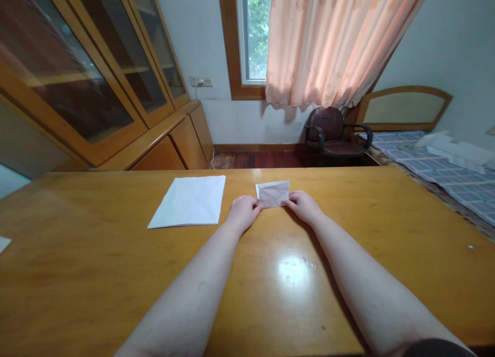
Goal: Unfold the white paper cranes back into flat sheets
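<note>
A small folded piece of paper, creased across its face, is held slightly raised over the far part of the wooden table. My left hand pinches its lower left corner between thumb and fingers. At the lower right corner, my right hand grips it the same way, fingers closed. To the left of my left hand lies a larger stack of white square paper, flat on the table with faint fold lines.
Beyond the table stand a glass-door cabinet on the left and a dark red office chair. A bed with a checked sheet is on the right. A white paper edge shows at far left, and a small white scrap at right.
</note>
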`<state>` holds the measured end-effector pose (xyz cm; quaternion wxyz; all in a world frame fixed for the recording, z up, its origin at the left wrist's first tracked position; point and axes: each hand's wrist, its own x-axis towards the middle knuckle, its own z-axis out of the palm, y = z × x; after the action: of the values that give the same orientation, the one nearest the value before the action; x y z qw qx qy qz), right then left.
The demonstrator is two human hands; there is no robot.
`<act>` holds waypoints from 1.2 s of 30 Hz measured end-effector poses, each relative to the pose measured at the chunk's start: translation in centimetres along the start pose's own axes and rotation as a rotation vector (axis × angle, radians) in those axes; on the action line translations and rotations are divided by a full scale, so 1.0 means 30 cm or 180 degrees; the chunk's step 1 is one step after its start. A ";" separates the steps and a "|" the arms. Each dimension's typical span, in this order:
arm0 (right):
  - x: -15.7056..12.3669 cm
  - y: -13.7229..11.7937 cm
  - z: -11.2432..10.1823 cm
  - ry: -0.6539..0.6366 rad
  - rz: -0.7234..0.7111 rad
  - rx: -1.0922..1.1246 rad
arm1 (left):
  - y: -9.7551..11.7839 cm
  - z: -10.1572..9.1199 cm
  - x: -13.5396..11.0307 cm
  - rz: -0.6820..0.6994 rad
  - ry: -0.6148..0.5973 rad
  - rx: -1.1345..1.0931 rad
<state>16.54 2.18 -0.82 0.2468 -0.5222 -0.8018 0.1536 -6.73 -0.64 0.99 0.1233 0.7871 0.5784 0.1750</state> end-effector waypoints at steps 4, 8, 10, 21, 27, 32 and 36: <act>-0.001 -0.010 -0.005 -0.0064 -0.0044 -0.0210 | -0.004 0.009 0.002 -0.0029 0.0000 0.0002; -0.005 -0.008 0.002 -0.0024 0.0285 -0.0073 | -0.008 0.015 0.006 -0.0318 0.0066 -0.0430; -0.006 -0.002 0.011 0.0037 0.0422 0.0155 | -0.012 0.017 0.007 -0.0432 0.0119 -0.0625; -0.004 0.013 0.026 0.0013 -0.0031 -0.0396 | -0.005 0.045 -0.005 0.0138 -0.0137 0.0004; -0.007 0.016 0.033 -0.0250 -0.0202 -0.0419 | 0.026 0.018 -0.018 0.0423 -0.0387 -0.0017; -0.007 0.002 0.025 -0.0289 -0.0329 -0.0332 | 0.023 0.025 -0.019 0.0435 -0.0233 0.0231; -0.009 0.000 0.032 -0.0352 -0.0392 -0.0418 | 0.015 0.045 -0.021 0.0368 -0.0414 0.0301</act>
<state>16.09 1.95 -1.69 0.1763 -0.4777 -0.8531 0.1138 -5.93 -1.36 -0.14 0.1130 0.8339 0.5303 0.1029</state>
